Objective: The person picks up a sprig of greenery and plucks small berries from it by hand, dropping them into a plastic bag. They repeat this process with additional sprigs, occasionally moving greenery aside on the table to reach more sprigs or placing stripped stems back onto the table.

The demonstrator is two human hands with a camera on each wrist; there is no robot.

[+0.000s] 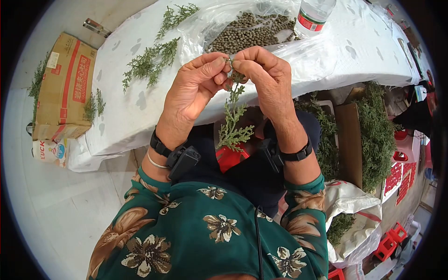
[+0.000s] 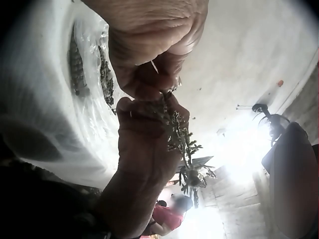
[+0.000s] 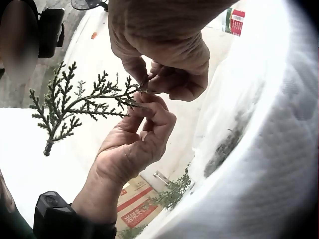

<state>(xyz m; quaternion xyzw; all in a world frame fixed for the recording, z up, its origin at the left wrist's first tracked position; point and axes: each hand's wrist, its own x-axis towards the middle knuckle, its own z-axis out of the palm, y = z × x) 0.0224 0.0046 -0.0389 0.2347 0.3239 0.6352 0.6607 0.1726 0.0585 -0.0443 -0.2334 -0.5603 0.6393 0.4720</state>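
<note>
Both hands meet in front of the chest, over the table's near edge. My left hand (image 1: 193, 86) pinches the thin end of a green conifer sprig (image 1: 232, 126) between thumb and fingers. Right beside it, my right hand (image 1: 269, 77) pinches the same end, fingertips almost against the left ones. The sprig's leafy branches hang down toward the lap. In the right wrist view the sprig (image 3: 65, 107) stretches out sideways from the fingertips, its scaly twigs forked. What exactly lies between the fingertips is mostly hidden by the fingers.
Behind the hands, a clear plastic bag (image 1: 196, 28) holds many small brownish-green balls (image 1: 252, 35), beside a plastic bottle (image 1: 311, 18). More sprigs (image 1: 151, 63) lie on the white tablecloth (image 1: 140, 100). A cardboard box (image 1: 65, 84) stands left; piled greenery (image 1: 373, 135) is at right.
</note>
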